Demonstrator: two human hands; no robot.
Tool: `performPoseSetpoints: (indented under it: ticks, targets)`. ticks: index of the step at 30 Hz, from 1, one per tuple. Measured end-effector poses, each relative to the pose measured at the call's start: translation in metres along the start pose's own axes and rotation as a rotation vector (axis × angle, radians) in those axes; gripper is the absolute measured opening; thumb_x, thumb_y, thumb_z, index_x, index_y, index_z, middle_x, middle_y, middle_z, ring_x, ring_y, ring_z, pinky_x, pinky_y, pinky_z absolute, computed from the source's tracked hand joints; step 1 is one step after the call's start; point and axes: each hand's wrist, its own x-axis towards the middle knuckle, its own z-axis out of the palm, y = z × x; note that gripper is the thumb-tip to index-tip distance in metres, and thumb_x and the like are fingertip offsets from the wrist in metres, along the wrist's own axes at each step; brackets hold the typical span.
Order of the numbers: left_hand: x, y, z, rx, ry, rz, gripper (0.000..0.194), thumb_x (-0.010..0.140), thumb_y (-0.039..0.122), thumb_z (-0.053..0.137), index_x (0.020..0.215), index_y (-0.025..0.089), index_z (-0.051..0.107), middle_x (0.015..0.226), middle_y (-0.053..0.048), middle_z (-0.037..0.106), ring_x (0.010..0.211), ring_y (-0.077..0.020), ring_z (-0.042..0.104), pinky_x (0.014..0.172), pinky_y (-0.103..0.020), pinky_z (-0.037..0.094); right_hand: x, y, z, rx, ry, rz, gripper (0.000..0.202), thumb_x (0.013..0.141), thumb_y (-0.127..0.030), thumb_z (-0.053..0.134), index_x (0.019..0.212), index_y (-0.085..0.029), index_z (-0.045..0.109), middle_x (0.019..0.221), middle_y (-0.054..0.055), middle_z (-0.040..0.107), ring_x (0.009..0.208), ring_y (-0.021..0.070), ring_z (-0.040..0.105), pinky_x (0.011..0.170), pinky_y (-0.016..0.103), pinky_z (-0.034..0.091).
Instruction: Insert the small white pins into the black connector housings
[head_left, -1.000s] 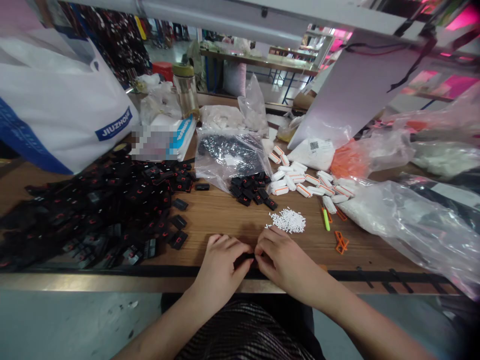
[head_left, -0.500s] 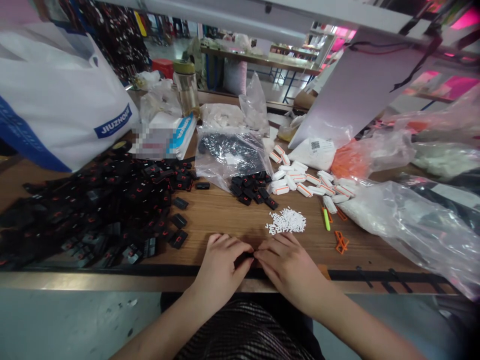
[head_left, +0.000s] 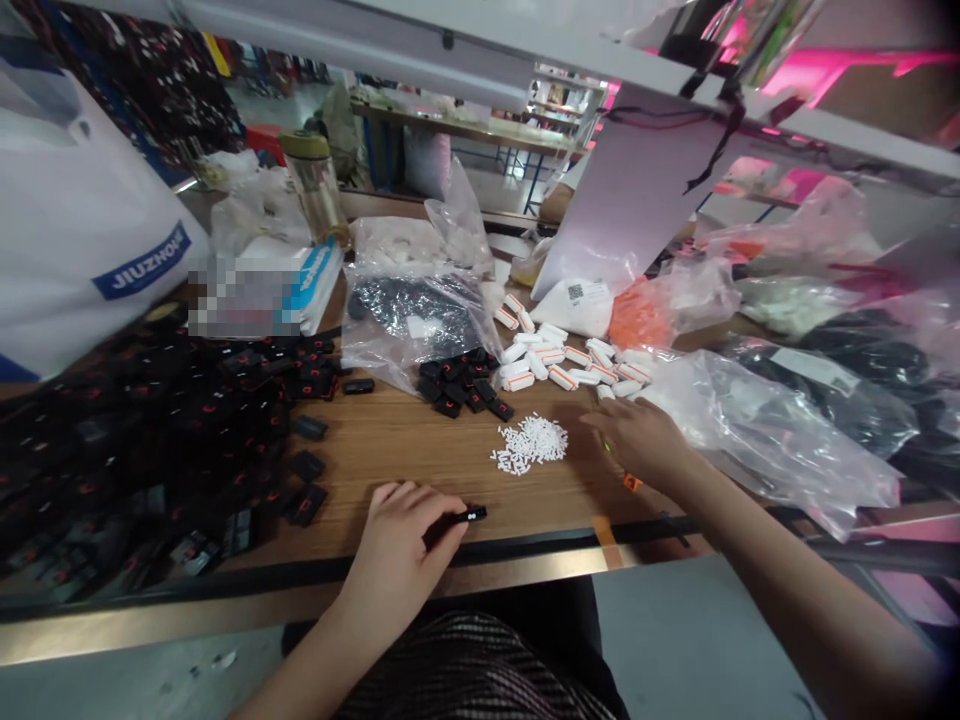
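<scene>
Between the thumb and fingertips of my left hand is a small black plastic piece, its end with two white spots sticking out to the right, low over the table's front part. My right hand is out to the right, fingers stretched and slightly blurred, above a yellow-green stick that it mostly covers. An orange plastic clip shows just below that hand. White pieces with orange stripes lie just beyond its fingers. Between the hands, farther back, is a heap of tiny white pegs.
A large pile of black plastic parts covers the left side. Behind the pegs lie a smaller black heap and a clear bag of black parts. Plastic bags fill the right. A bottle and white carrier bag stand behind.
My right hand has left the black piece and moved right to the stick and clips. My left hand keeps hold of the piece. The camera view has turned to the right.
</scene>
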Motion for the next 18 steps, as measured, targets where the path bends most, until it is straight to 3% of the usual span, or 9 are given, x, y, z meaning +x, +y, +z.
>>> performPoseSetpoints:
  ticks: [2, 5, 9, 13, 18]
  targets:
    - [0.000, 0.001, 0.000, 0.003, -0.005, -0.009, 0.009, 0.088, 0.020, 0.066, 0.093, 0.027, 0.067, 0.090, 0.003, 0.073, 0.085, -0.0216, 0.063, 0.085, -0.042, 0.036, 0.000, 0.016, 0.009, -0.044, -0.084, -0.105, 0.035, 0.081, -0.002, 0.053, 0.105, -0.018, 0.073, 0.096, 0.012, 0.070, 0.085, 0.0247, 0.065, 0.077, 0.035, 0.043]
    - [0.000, 0.002, -0.001, -0.005, -0.008, -0.020, 0.009, 0.088, 0.019, 0.066, 0.094, 0.027, 0.067, 0.092, 0.003, 0.073, 0.086, -0.0210, 0.063, 0.087, -0.042, 0.036, -0.003, 0.024, 0.018, -0.044, -0.105, -0.229, 0.034, 0.086, -0.004, 0.049, 0.109, -0.016, 0.071, 0.101, 0.012, 0.070, 0.088, 0.0238, 0.065, 0.080, 0.035, 0.044]
    - [-0.001, 0.003, 0.000, -0.011, -0.004, -0.025, 0.010, 0.088, 0.019, 0.067, 0.093, 0.027, 0.067, 0.091, 0.003, 0.073, 0.086, -0.0206, 0.063, 0.088, -0.041, 0.036, -0.007, 0.035, 0.020, -0.034, -0.044, -0.259, 0.039, 0.089, -0.004, 0.046, 0.118, -0.019, 0.067, 0.115, 0.012, 0.067, 0.092, 0.0215, 0.063, 0.079, 0.032, 0.044]
    - [0.000, 0.001, 0.001, -0.004, 0.005, -0.013, 0.009, 0.088, 0.019, 0.066, 0.093, 0.026, 0.066, 0.090, 0.003, 0.073, 0.085, -0.0209, 0.063, 0.086, -0.041, 0.036, -0.009, 0.049, 0.022, -0.076, 0.006, -0.207, 0.037, 0.086, -0.005, 0.052, 0.115, -0.020, 0.069, 0.104, 0.012, 0.067, 0.085, 0.0219, 0.062, 0.070, 0.031, 0.042]
    - [0.001, 0.002, 0.001, -0.002, 0.006, -0.013, 0.010, 0.088, 0.019, 0.067, 0.093, 0.027, 0.066, 0.091, 0.004, 0.073, 0.085, -0.0203, 0.063, 0.086, -0.041, 0.036, -0.008, 0.057, 0.035, -0.130, 0.067, -0.346, 0.043, 0.084, -0.002, 0.053, 0.123, -0.015, 0.063, 0.104, 0.013, 0.070, 0.083, 0.0221, 0.065, 0.068, 0.031, 0.043]
